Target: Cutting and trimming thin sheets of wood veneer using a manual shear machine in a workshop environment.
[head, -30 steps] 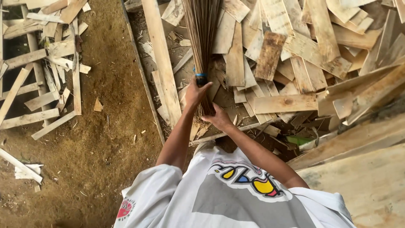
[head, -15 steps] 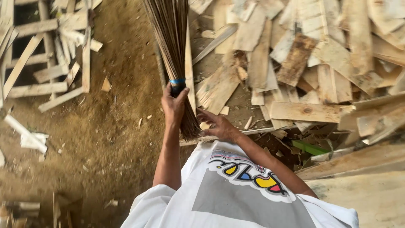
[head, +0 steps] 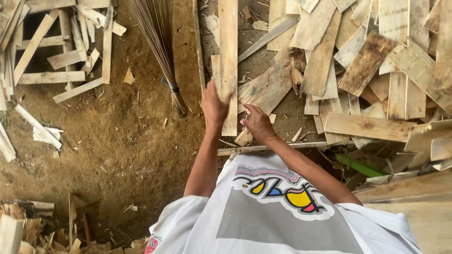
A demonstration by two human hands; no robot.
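Ground: bare brown packed earth [head: 117,141], littered with chips and splinters — an outdoor or open-sided work yard; no walls show.
Wood, right: a loose heap of pale offcut planks [head: 367,70] covers the upper right, boards lying at all angles; one darker stained board [head: 365,63] lies among them.
Wood, left: a smaller scatter of slats [head: 56,61] at upper left, more scraps [head: 28,230] along the lower left edge.
Broom: a stick broom [head: 160,51] lies on the earth, apart from both hands, left of the long plank. Long axis runs nearly up-down in the view, slightly slanted; the bound handle end [head: 179,106] points toward the person, the bristles fan away to the top edge. A dark band ties it near the handle end.
Long plank: an upright-running pale plank [head: 228,56] lies just right of the broom, its near end beside the left hand.
Left hand: left hand [head: 214,106] is raised over the plank's near end, fingers together and extended — whether it touches the wood cannot be told.
Right hand: right hand [head: 258,123] hangs low over small scraps, fingers curled loosely; no grip shows.
Thin batten: a narrow strip [head: 273,147] runs crosswise just under both hands.
Green item: a green strip [head: 360,165] lies under the boards at right.
Containers: none seen in view.
Person: white printed shirt [head: 278,211] fills the lower frame.
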